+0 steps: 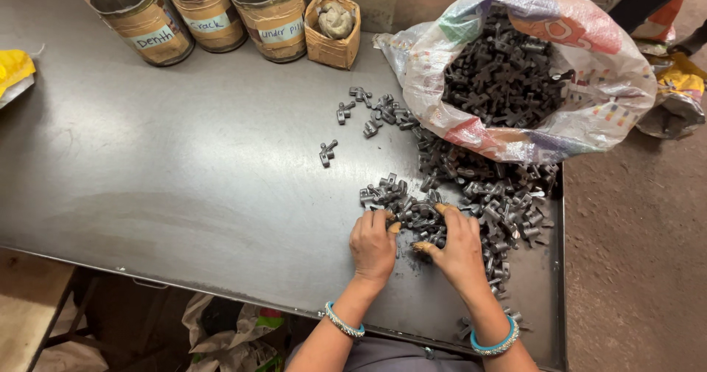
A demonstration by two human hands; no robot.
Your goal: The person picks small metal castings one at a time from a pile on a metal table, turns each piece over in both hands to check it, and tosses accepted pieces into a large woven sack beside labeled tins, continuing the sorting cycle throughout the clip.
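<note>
Both hands work a heap of small dark cast-metal parts [471, 195] on the grey steel counter [184, 180]: left hand [373, 245] and right hand [458, 248] lie flat, fingers spread on the pieces, gripping none. Behind: 3 taped tin cans [213, 11], contents unseen; 1 small cardboard box [333, 22] w/ a grey lump; 1 printed plastic sack [582, 77] full of the same parts.

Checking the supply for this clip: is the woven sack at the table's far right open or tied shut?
Open. The sack lies tipped, mouth gaping, dark metal parts visible inside and spilling onto the table.
</note>
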